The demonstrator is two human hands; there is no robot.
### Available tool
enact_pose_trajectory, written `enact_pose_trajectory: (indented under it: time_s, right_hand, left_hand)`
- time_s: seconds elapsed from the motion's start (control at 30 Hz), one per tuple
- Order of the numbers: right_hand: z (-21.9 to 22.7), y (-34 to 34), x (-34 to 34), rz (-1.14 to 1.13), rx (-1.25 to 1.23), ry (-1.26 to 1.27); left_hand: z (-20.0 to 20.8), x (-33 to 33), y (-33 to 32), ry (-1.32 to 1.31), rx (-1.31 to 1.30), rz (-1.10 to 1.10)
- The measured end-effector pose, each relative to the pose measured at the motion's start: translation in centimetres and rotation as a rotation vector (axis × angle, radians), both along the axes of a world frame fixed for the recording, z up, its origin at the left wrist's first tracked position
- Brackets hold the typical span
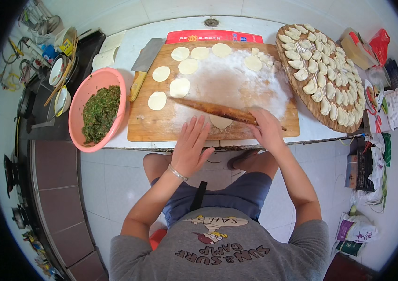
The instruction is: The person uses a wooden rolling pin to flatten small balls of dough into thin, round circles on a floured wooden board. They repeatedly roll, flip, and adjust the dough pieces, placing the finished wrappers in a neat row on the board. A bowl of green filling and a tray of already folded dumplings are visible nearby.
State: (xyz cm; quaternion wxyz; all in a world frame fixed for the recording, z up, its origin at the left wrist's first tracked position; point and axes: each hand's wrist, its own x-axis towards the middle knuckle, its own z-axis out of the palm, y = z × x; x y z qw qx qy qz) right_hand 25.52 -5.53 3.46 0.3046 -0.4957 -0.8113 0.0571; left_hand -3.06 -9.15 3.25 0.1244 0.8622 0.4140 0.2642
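My right hand (267, 129) is closed around one end of a brown wooden rolling pin (215, 109). The pin lies slantwise across a small dough round (221, 122), covering part of it. My left hand (191, 144) has its fingers stretched out over the near edge of the wooden board (142, 126), just left of that round, holding nothing. Several pale dumpling wrappers (161, 74) are spread over the board's left and far side. White flour (250, 82) dusts its middle and right. Small dough pieces (268, 58) sit at the far right, beside another flat round (252, 63).
A pink bowl of chopped green filling (120, 105) stands left of the board. Between them lie a cleaver (148, 55) and a yellowish strip (137, 86). On the right, a round wooden tray (297, 89) bears several rows of folded dumplings. A black stove (40, 112) is at far left.
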Motion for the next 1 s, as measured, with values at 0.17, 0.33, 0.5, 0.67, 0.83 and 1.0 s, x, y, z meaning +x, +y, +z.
enact_pose_trajectory:
  time_s: [0.17, 0.33, 0.5, 0.67, 0.83, 1.0]
  right_hand:
    - [0.9, 0.3, 0.6, -0.051, 0.017, 0.105]
    - [1.0, 0.0, 1.5, -0.085, 0.020, 0.124]
    - [0.1, -0.1, 2.4, -0.120, 0.003, 0.160]
    - [0.1, 0.0, 2.6, -0.146, -0.016, 0.181]
    - [0.3, 0.6, 2.4, -0.194, -0.023, 0.221]
    - [0.4, 0.5, 2.6, -0.224, -0.036, 0.218]
  left_hand:
    - [-1.0, 2.2, 2.3, 0.120, -0.039, -0.049]
    - [-2.2, 2.5, 2.9, 0.275, -0.067, -0.094]
    - [-2.0, 2.8, 3.6, 0.303, -0.048, -0.103]
    - [-1.6, 3.3, 4.1, 0.263, -0.069, -0.087]
    - [-2.6, 4.2, 5.2, 0.284, -0.034, -0.122]
    - [-2.7, 5.2, 5.0, 0.302, -0.022, -0.116]
